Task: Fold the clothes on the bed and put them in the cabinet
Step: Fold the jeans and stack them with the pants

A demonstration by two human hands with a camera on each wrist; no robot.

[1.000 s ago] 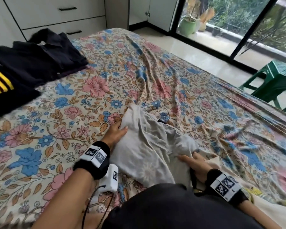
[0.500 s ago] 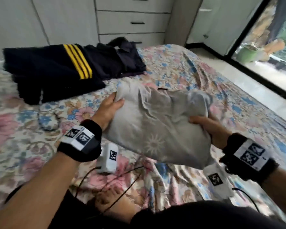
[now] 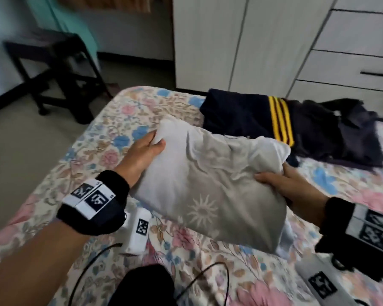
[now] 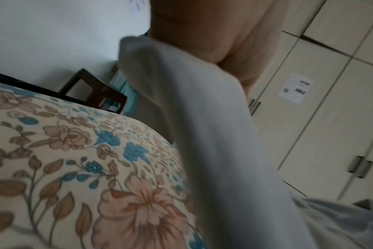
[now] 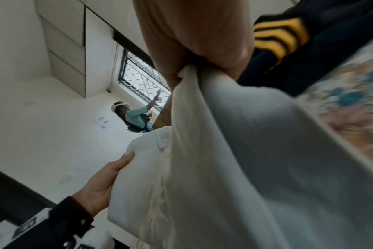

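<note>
A folded pale grey garment (image 3: 210, 186) with a sun print is held in the air above the floral bed (image 3: 93, 151). My left hand (image 3: 146, 151) grips its left edge, thumb on top. My right hand (image 3: 281, 184) grips its right edge, thumb on top and fingers under the cloth. The right wrist view shows the cloth (image 5: 234, 160) bunched in that hand. In the left wrist view the garment (image 4: 213, 134) hangs past the palm. A dark navy garment with yellow stripes (image 3: 263, 120) and a black garment (image 3: 345, 131) lie at the bed's far side. The white cabinet (image 3: 274, 40) stands behind them.
Cabinet drawers (image 3: 352, 62) with black handles are at the right. A dark wooden stool (image 3: 60, 69) stands on the floor left of the bed. Cables (image 3: 93, 261) trail over the bedsheet near me. Another person (image 5: 136, 116) stands by a window in the right wrist view.
Both hands lifted the grey garment off the bed and carried it leftward toward the cabinet side. My view swung left, bringing the cabinet and stool into sight.
</note>
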